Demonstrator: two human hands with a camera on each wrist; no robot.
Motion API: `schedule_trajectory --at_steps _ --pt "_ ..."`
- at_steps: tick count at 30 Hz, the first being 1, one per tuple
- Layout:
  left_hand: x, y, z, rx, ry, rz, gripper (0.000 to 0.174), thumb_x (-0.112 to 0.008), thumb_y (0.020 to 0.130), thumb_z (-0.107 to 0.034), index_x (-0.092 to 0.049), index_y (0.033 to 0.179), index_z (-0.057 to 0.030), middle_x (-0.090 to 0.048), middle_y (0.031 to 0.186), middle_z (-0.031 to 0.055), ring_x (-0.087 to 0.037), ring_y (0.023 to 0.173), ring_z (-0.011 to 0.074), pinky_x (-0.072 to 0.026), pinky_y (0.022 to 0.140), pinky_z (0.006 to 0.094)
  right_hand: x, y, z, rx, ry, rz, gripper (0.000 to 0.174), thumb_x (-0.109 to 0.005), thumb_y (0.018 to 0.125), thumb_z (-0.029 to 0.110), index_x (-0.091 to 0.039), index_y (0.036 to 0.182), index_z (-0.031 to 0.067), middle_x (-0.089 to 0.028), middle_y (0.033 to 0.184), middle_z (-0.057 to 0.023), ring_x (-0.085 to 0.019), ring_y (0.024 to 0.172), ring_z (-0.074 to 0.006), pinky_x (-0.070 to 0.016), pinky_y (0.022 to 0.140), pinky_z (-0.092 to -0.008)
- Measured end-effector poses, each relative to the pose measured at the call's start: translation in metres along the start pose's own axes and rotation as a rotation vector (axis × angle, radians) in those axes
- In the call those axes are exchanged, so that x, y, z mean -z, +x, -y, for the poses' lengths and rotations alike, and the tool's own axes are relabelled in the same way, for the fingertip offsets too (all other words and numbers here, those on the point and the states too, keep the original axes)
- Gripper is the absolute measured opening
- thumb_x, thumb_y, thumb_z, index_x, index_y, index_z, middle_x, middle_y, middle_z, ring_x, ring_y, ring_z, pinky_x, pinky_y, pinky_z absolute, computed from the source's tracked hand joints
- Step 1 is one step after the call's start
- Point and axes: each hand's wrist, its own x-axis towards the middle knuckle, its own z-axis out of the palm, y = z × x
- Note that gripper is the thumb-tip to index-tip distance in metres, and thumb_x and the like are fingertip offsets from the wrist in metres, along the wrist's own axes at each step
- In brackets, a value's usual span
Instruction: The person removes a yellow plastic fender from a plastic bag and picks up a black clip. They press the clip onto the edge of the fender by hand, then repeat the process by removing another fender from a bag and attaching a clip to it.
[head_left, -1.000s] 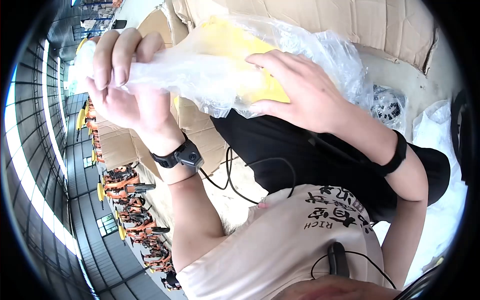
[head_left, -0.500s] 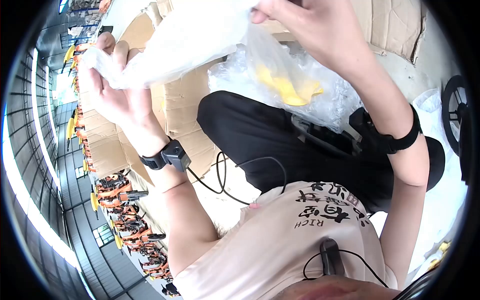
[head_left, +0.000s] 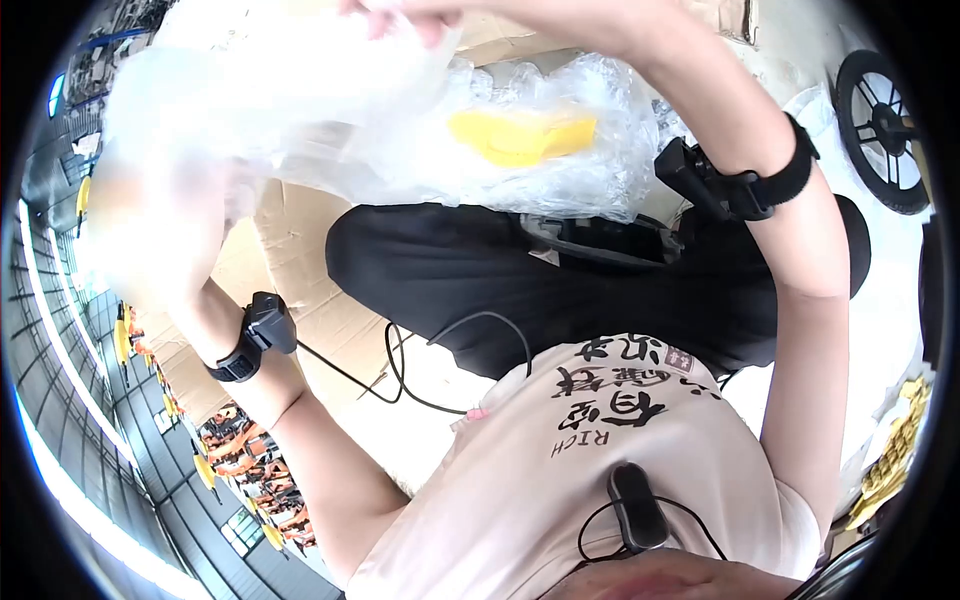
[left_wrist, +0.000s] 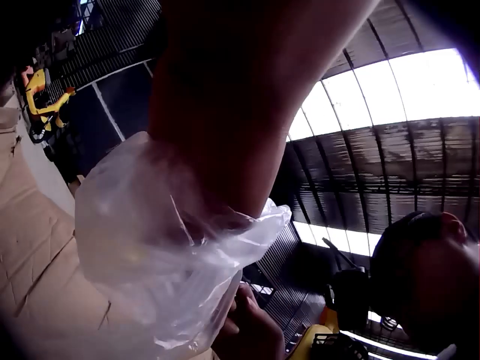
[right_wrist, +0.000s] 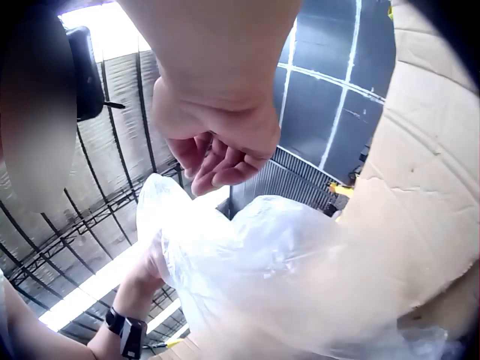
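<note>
A large translucent plastic bag (head_left: pixel 300 90) spreads across the upper left of the head view. My left hand (head_left: pixel 180 215) is behind or inside its plastic, blurred by glare; in the left wrist view the bag (left_wrist: pixel 157 262) covers that hand, and its fingers are hidden. At the top of the head view my right hand (head_left: pixel 415 15) is at the bag. The right wrist view shows the curled fingers of my right hand (right_wrist: pixel 217 139) at the bag's edge, seemingly pinching it. A yellow part (head_left: pixel 525 137) lies on clear plastic wrap (head_left: pixel 610 160) beyond my knees.
Cardboard (head_left: pixel 300 260) lies at the left, beside my black-clad legs (head_left: pixel 430 270). A black cable (head_left: pixel 345 375) runs from the left wrist camera. At the right are a spoked wheel (head_left: pixel 880 130) and gold-coloured wrapped items (head_left: pixel 895 455). Orange and yellow bikes (head_left: pixel 250 465) stand behind.
The bag has come away from the yellow part, which now lies lower on the wrap. My left hand has gone behind or into the plastic; my right hand has moved up and left.
</note>
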Motion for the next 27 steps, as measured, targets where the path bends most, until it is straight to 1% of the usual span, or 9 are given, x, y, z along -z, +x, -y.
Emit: schedule_trajectory --at_steps 2,5,7,12,15,17,19,22,27 --pt "-0.056 0.016 -0.016 -0.242 0.678 0.346 0.032 -0.067 0.090 -0.018 -0.065 0.113 0.0048 -0.071 0.106 0.0159 -0.067 0.096 0.0159 -0.0527 0.085 0.0304 -0.002 -0.034 -0.089 -0.150 -0.313 -0.116 0.019 -0.059 0.095 0.019 -0.071 0.102 0.0048 -0.068 0.085 -0.0026 -0.062 0.078 -0.0121 -0.0528 0.069 -0.0296" --pt "-0.080 0.099 0.083 -0.222 0.979 0.557 0.043 -0.058 0.089 -0.023 -0.061 0.125 0.0002 -0.069 0.112 0.0209 -0.066 0.106 0.0309 -0.0509 0.092 0.0387 0.007 -0.090 -0.202 -0.633 -0.707 -0.066 0.023 -0.061 0.089 0.011 -0.068 0.110 0.0064 -0.072 0.093 -0.0089 -0.069 0.090 -0.0239 -0.0541 0.081 -0.0374" --pt "-0.079 0.150 0.164 -0.200 1.211 0.622 0.048 -0.060 0.086 -0.025 -0.060 0.126 0.0003 -0.068 0.115 0.0226 -0.065 0.109 0.0351 -0.0503 0.094 0.0404 -0.005 -0.125 -0.248 -0.917 -0.848 0.004 0.034 -0.061 0.086 0.010 -0.067 0.119 0.0145 -0.067 0.119 -0.0137 -0.063 0.113 -0.0282 -0.0497 0.096 -0.0382" --pt "-0.063 0.169 0.138 0.075 1.159 0.683 0.053 -0.062 0.086 -0.029 -0.057 0.131 -0.0019 -0.067 0.116 0.0234 -0.063 0.110 0.0401 -0.0495 0.096 0.0421 -0.037 -0.168 -0.297 -0.802 -1.049 0.029 0.057 -0.057 0.086 0.002 -0.053 0.139 0.0225 -0.054 0.132 -0.0145 -0.059 0.117 -0.0324 -0.0489 0.098 -0.0384" --pt "-0.057 0.150 0.092 0.333 0.961 0.508 0.053 -0.064 0.088 -0.034 -0.058 0.130 -0.0026 -0.067 0.116 0.0235 -0.064 0.108 0.0384 -0.0502 0.094 0.0418 -0.049 -0.168 -0.308 -0.695 -1.060 0.067 0.049 -0.063 0.085 0.008 -0.056 0.132 0.0203 -0.053 0.126 -0.0138 -0.062 0.111 -0.0333 -0.0504 0.092 -0.0402" --pt "-0.056 0.141 0.073 -0.200 1.307 0.148 0.050 -0.064 0.090 -0.034 -0.060 0.129 -0.0030 -0.068 0.113 0.0186 -0.067 0.098 0.0279 -0.0522 0.086 0.0366 -0.054 -0.161 -0.312 -0.673 -1.009 0.093 0.040 -0.065 0.085 0.010 -0.061 0.124 0.0183 -0.055 0.121 -0.0138 -0.062 0.108 -0.0332 -0.0508 0.090 -0.0412" --pt "-0.095 0.110 0.035 -0.395 1.022 0.124 0.047 -0.063 0.093 -0.035 -0.060 0.128 -0.0029 -0.068 0.109 0.0140 -0.064 0.090 0.0193 -0.0516 0.079 0.0324 -0.053 -0.153 -0.316 -0.665 -1.013 0.130 0.022 -0.068 0.085 0.016 -0.067 0.107 0.0137 -0.056 0.113 -0.0140 -0.063 0.105 -0.0326 -0.0508 0.087 -0.0426" --pt "-0.146 0.094 0.032 -0.315 0.418 0.586 0.037 -0.059 0.099 -0.031 -0.060 0.127 -0.0065 -0.066 0.107 0.0070 -0.060 0.097 0.0145 -0.0484 0.085 0.0304 -0.045 -0.141 -0.305 -0.513 -0.841 -0.024 0.015 -0.069 0.086 0.020 -0.068 0.096 0.0102 -0.060 0.105 -0.0155 -0.065 0.097 -0.0326 -0.0516 0.081 -0.0413" --pt "-0.184 0.115 0.085 -0.120 0.621 0.975 0.044 -0.061 0.098 -0.032 -0.057 0.132 -0.0043 -0.064 0.123 0.0103 -0.058 0.116 0.0203 -0.0420 0.103 0.0312 0.004 -0.118 -0.228 -0.707 -0.387 0.055 0.023 -0.071 0.090 0.028 -0.065 0.096 0.0073 -0.062 0.092 -0.0093 -0.063 0.078 -0.0237 -0.0506 0.069 -0.0358"
